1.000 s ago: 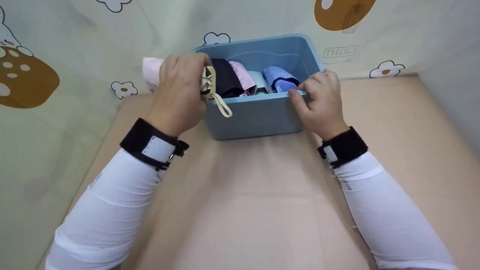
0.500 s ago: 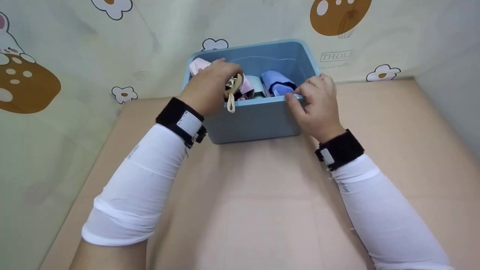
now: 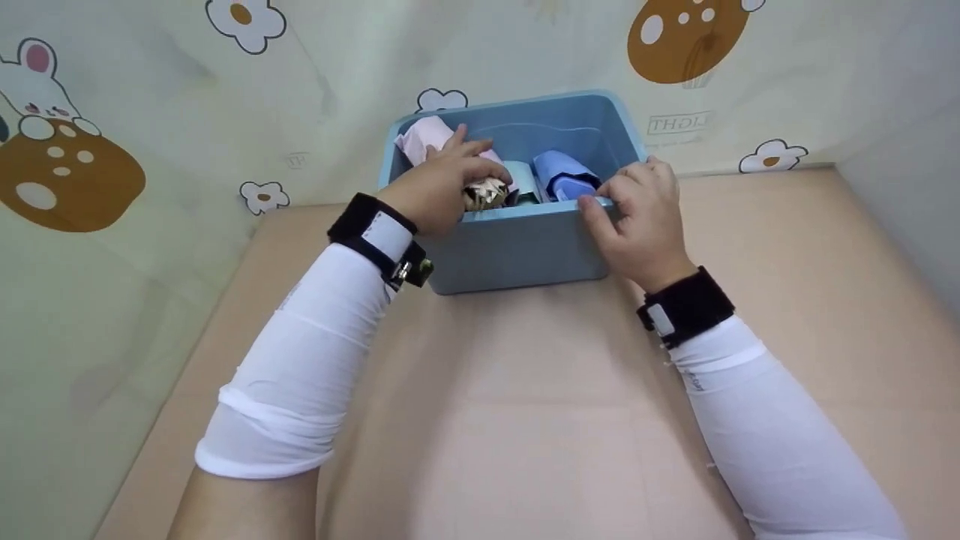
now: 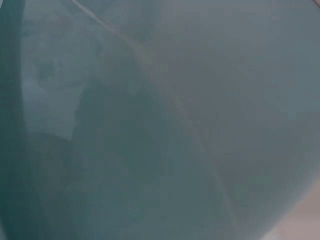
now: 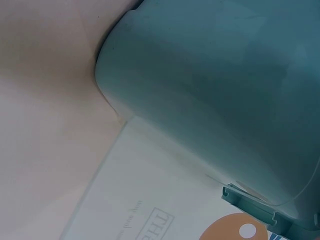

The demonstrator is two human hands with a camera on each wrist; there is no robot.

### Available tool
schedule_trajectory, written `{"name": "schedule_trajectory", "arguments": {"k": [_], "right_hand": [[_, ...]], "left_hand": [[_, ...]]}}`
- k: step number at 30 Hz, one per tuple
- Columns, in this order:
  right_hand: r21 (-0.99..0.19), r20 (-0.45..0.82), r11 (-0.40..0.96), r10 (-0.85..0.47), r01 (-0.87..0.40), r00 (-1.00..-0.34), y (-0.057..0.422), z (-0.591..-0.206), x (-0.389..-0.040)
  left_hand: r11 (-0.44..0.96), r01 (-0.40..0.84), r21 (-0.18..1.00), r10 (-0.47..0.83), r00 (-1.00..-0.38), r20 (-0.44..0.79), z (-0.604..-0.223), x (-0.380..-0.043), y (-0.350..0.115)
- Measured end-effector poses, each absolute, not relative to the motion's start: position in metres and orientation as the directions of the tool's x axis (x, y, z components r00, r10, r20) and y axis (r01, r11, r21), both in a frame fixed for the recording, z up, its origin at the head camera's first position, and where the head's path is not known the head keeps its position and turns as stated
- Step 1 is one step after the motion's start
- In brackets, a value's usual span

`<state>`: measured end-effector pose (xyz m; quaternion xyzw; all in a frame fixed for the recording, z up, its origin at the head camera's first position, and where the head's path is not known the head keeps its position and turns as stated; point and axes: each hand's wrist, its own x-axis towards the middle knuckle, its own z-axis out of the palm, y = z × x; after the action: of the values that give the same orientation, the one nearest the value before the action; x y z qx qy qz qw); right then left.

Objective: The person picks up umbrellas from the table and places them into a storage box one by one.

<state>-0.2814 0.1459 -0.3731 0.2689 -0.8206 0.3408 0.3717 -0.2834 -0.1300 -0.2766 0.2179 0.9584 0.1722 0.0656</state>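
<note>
A blue plastic bin point(image 3: 517, 251) stands near the back of the table. My left hand point(image 3: 439, 184) is over its left part, fingers spread and fairly straight, resting on a rolled pink bundle point(image 3: 426, 139) that looks like a folded umbrella. Its crinkled metallic end point(image 3: 487, 193) shows under the fingertips at the front rim. With thumb outside and fingers over the edge, my right hand point(image 3: 641, 214) grips the bin's front right corner. Between the hands lie a mint roll point(image 3: 521, 176) and a blue roll point(image 3: 562, 169) inside the bin. The palm hides the bundle's middle.
The pinkish tabletop point(image 3: 540, 420) spreads in front of the bin. A printed curtain point(image 3: 525, 45) hangs close behind it. On the bin's side, a handle point(image 5: 255, 207) shows in the right wrist view. The bin wall point(image 4: 150, 150) fills the left wrist view.
My left hand has carried the pink bundle rightward and down into the bin, then loosened its fingers from it. The strap has gone out of sight. My right hand keeps its grip.
</note>
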Motion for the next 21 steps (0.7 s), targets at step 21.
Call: {"name": "schedule_trajectory", "arguments": {"k": [21], "right_hand": [[-0.337,0.813,0.607,-0.198,-0.720,-0.547,0.139,-0.371,-0.284]], "left_hand": [[0.850,0.371,0.375,0.402,-0.916,-0.006,-0.283,-0.288,-0.101]]}}
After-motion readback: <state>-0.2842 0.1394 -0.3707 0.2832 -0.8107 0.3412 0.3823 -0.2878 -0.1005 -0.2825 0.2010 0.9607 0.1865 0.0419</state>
